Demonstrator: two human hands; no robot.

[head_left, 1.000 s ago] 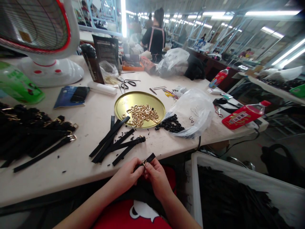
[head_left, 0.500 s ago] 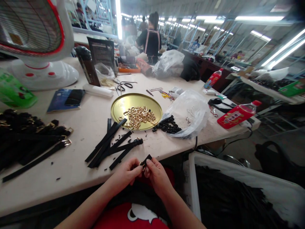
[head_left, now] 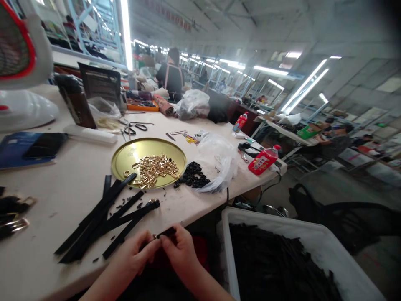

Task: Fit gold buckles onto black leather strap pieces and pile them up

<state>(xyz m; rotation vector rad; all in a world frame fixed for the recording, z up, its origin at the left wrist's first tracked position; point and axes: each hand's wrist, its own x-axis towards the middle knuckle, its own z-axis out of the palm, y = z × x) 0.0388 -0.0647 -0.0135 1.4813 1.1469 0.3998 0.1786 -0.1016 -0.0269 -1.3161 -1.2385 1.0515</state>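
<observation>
My left hand (head_left: 135, 256) and my right hand (head_left: 179, 250) meet at the table's near edge, both pinched on one black strap (head_left: 166, 232) with a small gold buckle at its end. Just beyond the hands lies a loose pile of black straps (head_left: 106, 219). Farther back sits a round gold tray (head_left: 128, 155) holding several gold buckles (head_left: 154, 169). Small black loops (head_left: 192, 179) spill from a clear plastic bag (head_left: 216, 161) to the right of the tray.
A white bin (head_left: 291, 234) full of black straps stands at my right. A red-trimmed fan (head_left: 19, 79), a phone on a blue book (head_left: 37, 147), scissors (head_left: 135, 126) and a red bottle (head_left: 263, 159) sit on the table. A person works at the far end.
The view has swung up and to the right, so the table contents slid left in the picture. Both hands stay pinched on the strap at the table's edge.
</observation>
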